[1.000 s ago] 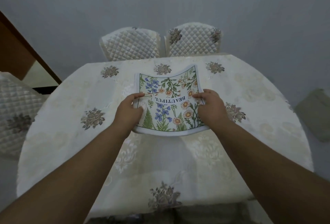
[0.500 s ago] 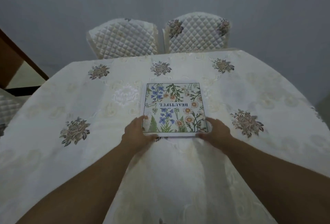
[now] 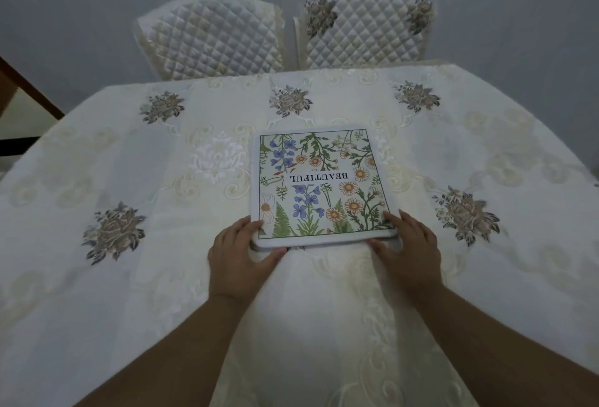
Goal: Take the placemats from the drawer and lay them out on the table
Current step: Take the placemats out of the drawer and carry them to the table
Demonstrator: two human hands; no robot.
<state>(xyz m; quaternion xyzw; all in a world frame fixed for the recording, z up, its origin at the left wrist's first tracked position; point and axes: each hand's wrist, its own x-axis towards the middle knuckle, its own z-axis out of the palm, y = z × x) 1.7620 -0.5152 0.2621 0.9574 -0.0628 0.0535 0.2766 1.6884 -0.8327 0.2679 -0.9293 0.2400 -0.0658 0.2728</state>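
A stack of floral placemats (image 3: 316,184) lies flat on the table (image 3: 129,277), a little beyond its middle. The top mat shows blue and orange flowers and the word BEAUTIFUL, which reads upside down from here. More than one layer shows at the near edge. My left hand (image 3: 238,256) holds the near left corner, fingers on top and thumb along the near edge. My right hand (image 3: 406,249) holds the near right corner in the same way.
A cream embroidered tablecloth with grey-brown flower patches (image 3: 113,231) covers the whole table. Two quilted chairs (image 3: 214,37) (image 3: 363,24) stand at the far side against a grey wall. A brown wooden edge (image 3: 26,88) shows at the far left.
One second ago the placemats were held curved above the table. They now lie flat on the cloth, and both hands have slid back to the near corners. The view has moved closer.
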